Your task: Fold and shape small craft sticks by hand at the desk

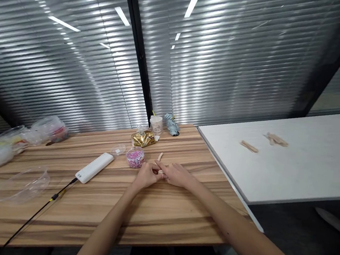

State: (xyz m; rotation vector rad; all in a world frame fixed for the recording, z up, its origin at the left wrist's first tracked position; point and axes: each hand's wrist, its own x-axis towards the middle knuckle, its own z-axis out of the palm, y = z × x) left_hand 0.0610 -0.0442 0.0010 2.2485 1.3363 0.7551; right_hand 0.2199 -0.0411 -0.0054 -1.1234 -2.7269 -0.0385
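Both of my hands meet over the wooden table, just right of a round clear tub (135, 157) of small pink and purple pieces. My left hand (147, 176) has its fingers pressed together on a small pale beige piece (161, 172). From the right, my right hand (176, 174) closes its fingers on the same piece, touching my left fingertips. A pale beige stick (160, 156) points away from the table's front edge, just beyond my fingers; whether it joins the held piece is hidden.
Behind the tub are a gold packet (144, 138), a cup (156, 124) and a blue-grey packet (172, 125). A clear lid (119, 150), a white power bank (94, 168) with a black cable and plastic containers (22, 184) lie left. Beige bundles (276, 139) rest on the white table (294, 172).
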